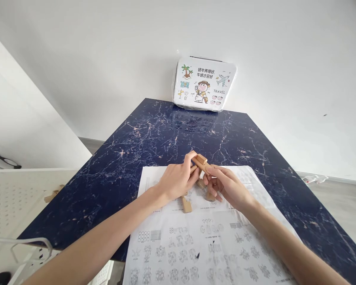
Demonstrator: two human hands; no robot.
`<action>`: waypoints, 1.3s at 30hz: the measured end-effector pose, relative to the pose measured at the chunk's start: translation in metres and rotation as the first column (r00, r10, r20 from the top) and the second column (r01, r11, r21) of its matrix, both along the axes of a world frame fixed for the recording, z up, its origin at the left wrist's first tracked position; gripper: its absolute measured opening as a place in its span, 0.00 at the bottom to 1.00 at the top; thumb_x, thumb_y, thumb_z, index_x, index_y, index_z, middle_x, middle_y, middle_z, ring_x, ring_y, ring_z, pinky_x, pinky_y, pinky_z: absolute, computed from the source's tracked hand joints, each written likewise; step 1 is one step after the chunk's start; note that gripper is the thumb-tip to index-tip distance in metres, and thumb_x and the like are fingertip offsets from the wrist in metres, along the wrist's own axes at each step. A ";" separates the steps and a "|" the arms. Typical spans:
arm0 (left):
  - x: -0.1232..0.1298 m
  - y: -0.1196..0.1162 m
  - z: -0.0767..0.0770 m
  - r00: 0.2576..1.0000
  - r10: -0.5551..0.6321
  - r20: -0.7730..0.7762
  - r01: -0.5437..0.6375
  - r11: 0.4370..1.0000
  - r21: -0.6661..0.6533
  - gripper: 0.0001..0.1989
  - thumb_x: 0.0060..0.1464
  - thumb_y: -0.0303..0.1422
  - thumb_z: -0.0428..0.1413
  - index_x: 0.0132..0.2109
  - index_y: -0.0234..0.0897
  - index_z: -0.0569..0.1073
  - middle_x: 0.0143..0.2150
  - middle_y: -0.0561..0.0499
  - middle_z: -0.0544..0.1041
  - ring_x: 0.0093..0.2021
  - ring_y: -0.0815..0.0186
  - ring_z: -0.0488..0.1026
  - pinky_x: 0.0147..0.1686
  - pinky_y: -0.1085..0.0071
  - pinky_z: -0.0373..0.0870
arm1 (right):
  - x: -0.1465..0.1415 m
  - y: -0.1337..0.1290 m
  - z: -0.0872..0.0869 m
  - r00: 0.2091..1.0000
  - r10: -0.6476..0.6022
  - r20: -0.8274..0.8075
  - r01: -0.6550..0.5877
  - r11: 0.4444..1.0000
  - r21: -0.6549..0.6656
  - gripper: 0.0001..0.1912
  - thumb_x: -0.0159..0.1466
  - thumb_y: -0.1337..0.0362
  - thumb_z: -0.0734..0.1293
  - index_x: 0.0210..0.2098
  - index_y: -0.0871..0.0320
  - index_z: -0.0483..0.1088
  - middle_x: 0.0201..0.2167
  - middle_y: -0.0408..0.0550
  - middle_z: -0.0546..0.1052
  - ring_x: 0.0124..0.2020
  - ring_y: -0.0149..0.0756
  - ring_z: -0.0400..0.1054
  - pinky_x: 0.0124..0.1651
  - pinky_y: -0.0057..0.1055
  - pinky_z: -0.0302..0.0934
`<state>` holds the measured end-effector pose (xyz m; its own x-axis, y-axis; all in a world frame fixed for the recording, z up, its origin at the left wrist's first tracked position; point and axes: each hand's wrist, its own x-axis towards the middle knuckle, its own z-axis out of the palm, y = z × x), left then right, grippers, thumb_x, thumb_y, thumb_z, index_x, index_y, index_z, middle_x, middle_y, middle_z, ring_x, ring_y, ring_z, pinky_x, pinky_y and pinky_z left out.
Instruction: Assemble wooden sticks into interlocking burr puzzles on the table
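2 hands, 1 printed sheet (213,245), 1 white case (204,84) at far edge of blue table (178,138). L hand (176,178) and R hand (230,186) meet above sheet's far part, forearms angled in from near L and near R. Both hands' fingers grip wooden pcs (200,160) between them; exact no. unclear. 1 loose wooden block (186,204) on sheet, just nearer than L hand.

Bright, diffuse light | soft shadow on wall (112,51) | edges stretched | fine print (182,257) blurry
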<state>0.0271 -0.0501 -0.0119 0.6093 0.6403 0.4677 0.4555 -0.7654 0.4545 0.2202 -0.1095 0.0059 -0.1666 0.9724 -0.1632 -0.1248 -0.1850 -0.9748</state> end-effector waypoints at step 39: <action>-0.001 0.000 0.002 0.995 0.022 -0.100 -0.030 0.996 -0.082 0.21 0.73 0.34 0.48 0.66 0.36 0.52 0.32 0.56 0.81 0.26 0.63 0.78 0.25 0.71 0.61 | 0.004 0.000 -0.001 0.998 0.060 0.029 -0.060 0.998 -0.002 0.23 0.72 0.45 0.68 0.31 0.58 0.71 0.29 0.42 0.73 0.15 0.24 0.62 0.15 0.26 0.55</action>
